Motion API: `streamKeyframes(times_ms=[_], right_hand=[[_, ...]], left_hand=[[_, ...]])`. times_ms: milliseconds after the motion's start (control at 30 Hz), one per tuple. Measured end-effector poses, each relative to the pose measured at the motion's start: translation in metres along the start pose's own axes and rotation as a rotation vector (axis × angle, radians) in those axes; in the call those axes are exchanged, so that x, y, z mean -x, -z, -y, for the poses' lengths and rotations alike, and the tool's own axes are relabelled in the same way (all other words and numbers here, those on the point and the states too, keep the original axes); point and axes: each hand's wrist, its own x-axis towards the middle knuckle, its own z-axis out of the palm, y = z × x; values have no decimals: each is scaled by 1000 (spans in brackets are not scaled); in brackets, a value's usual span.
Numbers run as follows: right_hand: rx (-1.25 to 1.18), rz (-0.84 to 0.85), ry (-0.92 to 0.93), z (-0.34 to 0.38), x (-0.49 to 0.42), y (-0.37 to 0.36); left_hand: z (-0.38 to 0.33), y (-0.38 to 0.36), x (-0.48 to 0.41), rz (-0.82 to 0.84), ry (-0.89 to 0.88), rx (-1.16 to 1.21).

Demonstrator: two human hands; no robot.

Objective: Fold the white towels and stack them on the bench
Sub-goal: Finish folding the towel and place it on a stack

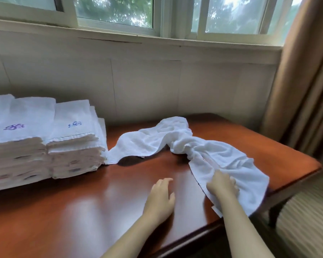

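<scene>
Curled fingers of the right hand [222,184] bunch the near end of the crumpled white terry towel [185,144], which sprawls across the glossy reddish-brown wooden bench [82,211]; the left hand [161,196] hovers relaxed, holding nothing. One-handed pulling could drag the towel's overhanging corner off the bench edge, or snag its far end against the stacked folded white towels [45,138] and skew them.

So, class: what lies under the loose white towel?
The loose white towel lies on the red-brown wooden bench; its right end overhangs the edge. The right hand grips it. Anything beneath is covered.
</scene>
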Motion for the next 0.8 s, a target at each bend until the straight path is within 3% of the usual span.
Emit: streamKeyframes(times_ms=[167,267,367,500,633,800], right_hand=[[-92,75,162,-16,-6,1],[-296,355,290,-10,6,10],[-712,684,337,9,30,8],[-916,833,344,45,59,-6],[-820,777,469,77,77,-15],[-290,316,763,108,84,-34]], left_hand=[[-20,-22,-1,51,-62,138],[-25,-27,5,74,-17,236],[-33,-17,4,20,156,467],[-27,20,2,-4,413,842],[4,68,10,-143,412,602],[42,125,21,-358,404,403]])
